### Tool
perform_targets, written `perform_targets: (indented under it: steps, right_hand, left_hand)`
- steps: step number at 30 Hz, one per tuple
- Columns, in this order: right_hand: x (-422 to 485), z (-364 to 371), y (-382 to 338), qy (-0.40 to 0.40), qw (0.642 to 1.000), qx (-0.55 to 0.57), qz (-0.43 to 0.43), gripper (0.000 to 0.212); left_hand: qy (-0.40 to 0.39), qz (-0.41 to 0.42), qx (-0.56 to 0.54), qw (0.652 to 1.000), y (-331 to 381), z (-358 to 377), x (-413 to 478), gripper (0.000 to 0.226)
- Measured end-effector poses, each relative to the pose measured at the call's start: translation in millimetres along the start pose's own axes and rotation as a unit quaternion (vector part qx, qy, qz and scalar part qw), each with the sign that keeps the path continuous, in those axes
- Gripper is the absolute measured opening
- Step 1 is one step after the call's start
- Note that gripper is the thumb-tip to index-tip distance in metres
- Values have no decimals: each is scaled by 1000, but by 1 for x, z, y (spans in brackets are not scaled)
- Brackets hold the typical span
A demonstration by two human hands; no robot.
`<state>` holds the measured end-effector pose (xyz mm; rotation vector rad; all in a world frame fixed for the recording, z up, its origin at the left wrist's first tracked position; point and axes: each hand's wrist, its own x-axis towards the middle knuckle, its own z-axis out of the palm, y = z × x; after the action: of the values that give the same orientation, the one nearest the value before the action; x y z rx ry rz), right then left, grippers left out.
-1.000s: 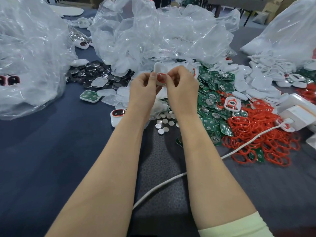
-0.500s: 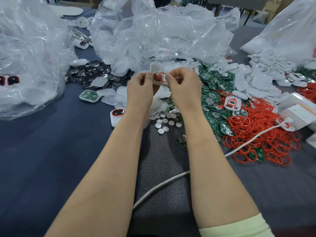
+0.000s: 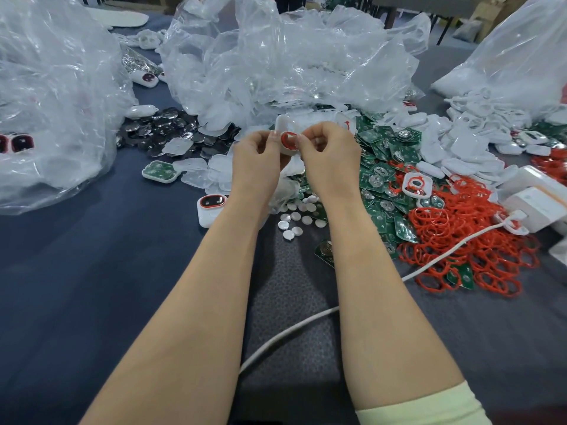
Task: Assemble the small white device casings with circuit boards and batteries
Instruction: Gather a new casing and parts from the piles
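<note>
Both hands are raised above the table's middle, pinching one small white casing (image 3: pixel 287 130) with a red ring in its opening. My left hand (image 3: pixel 257 161) holds its left side and my right hand (image 3: pixel 329 154) holds its right side, fingertips curled on the red ring. Green circuit boards (image 3: pixel 383 179) lie heaped to the right of my hands. Small round silver batteries (image 3: pixel 296 216) are scattered just below my wrists. A pile of red rubber rings (image 3: pixel 460 240) spreads further right. White casing shells (image 3: pixel 454 142) lie at the right rear.
Crumpled clear plastic bags (image 3: pixel 291 62) fill the back and left. A finished white device (image 3: pixel 210 207) with a dark window stands left of my left forearm. Dark round parts (image 3: pixel 165 127) lie behind it. A white cable (image 3: pixel 291 332) crosses the dark table to a white box (image 3: pixel 534 204).
Both hands have drifted slightly nearer with the casing. The red ring now sits more squarely in the casing's opening, and my fingertips have shifted around it.
</note>
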<state>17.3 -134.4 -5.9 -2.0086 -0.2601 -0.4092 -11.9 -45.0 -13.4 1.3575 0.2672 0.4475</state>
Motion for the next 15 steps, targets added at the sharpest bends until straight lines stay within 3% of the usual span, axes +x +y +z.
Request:
perform_targets:
  steps: [15]
  right_hand:
    - [-1,-1,-2,-8,1000,2,11,9]
  left_hand:
    - [6,8,13,1000,-2,-1,1,23]
